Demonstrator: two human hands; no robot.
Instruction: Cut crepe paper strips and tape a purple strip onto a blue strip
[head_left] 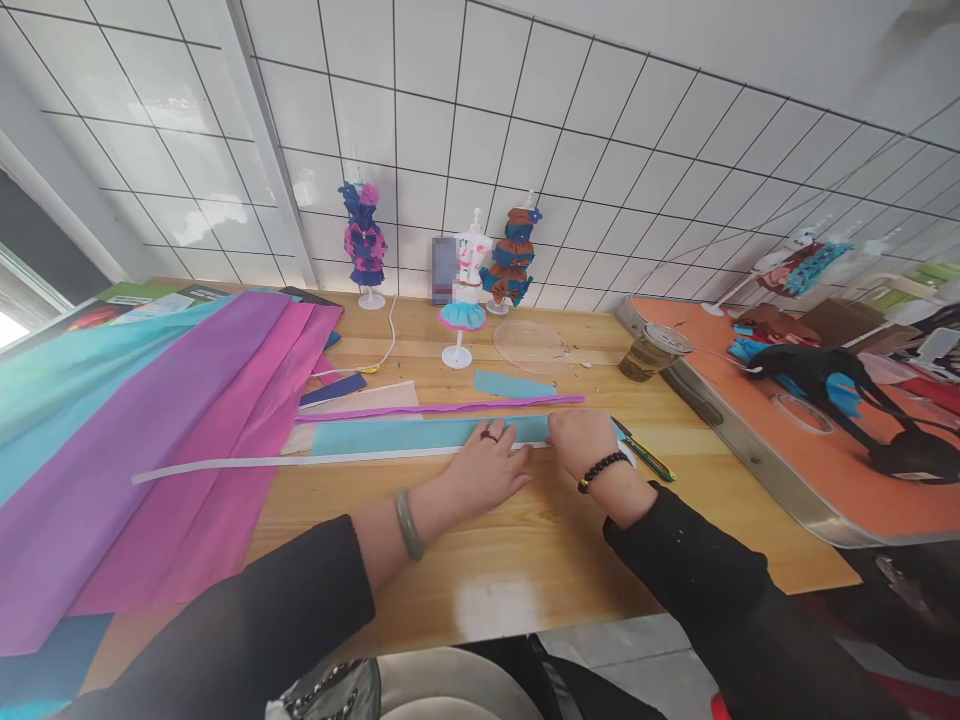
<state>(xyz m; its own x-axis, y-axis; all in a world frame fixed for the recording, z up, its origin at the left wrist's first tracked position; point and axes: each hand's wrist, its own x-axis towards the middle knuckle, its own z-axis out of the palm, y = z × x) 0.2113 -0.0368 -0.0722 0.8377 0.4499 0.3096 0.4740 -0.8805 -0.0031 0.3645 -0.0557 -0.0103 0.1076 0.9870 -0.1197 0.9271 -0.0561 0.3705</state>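
A long light-blue strip of crepe paper or fabric (390,436) lies across the wooden table. Along its near edge runs a narrow white tape-like strip (240,462), whose left end reaches past the blue piece onto the coloured sheets. My left hand (487,462) rests on the blue strip and the white one, fingers spread. At the right end, my right hand (581,440) is closed, its fingers curled down over the strips; what they grip is hidden. Part of a white object (628,455) shows beside that wrist. Just right of it lies a green-and-black utility knife (651,458).
A thin purple strip (450,408) and a blue scrap (514,384) lie beyond. Coloured sheets (187,400) cover the left side. Small dressed mannequins (457,320) stand near the tiled wall. A lidded cup (651,355) sits at right, beside an orange table (750,400).
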